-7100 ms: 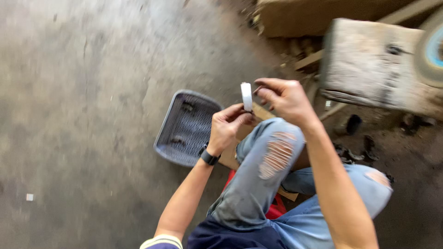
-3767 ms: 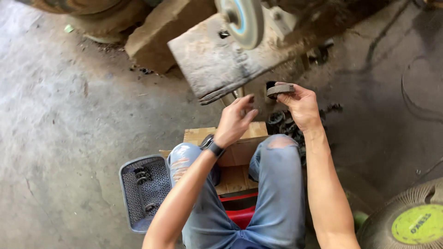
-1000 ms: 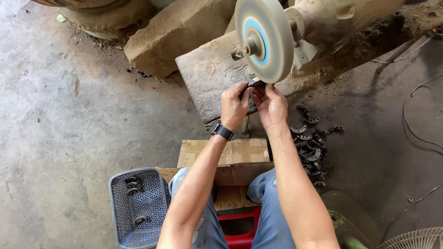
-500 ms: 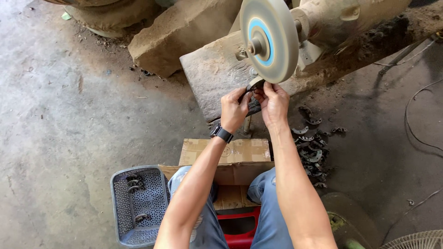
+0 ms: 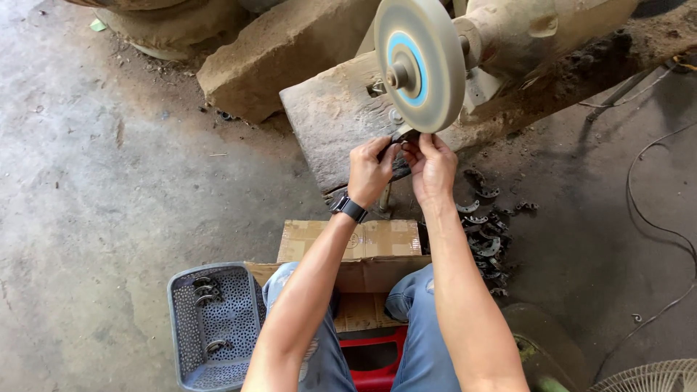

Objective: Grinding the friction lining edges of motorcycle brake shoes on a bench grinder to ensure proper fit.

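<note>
The left hand and the right hand are both clamped on a small dark metal piece. It touches the lower edge of the round grey grinding wheel.

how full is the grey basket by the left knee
Nearly empty: the grey basket holds only a few metal pieces on its perforated bottom.

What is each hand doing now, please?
Left hand: fingers closed on a small metal part under the buffing wheel.
Right hand: fingers closed on the same part.
</note>
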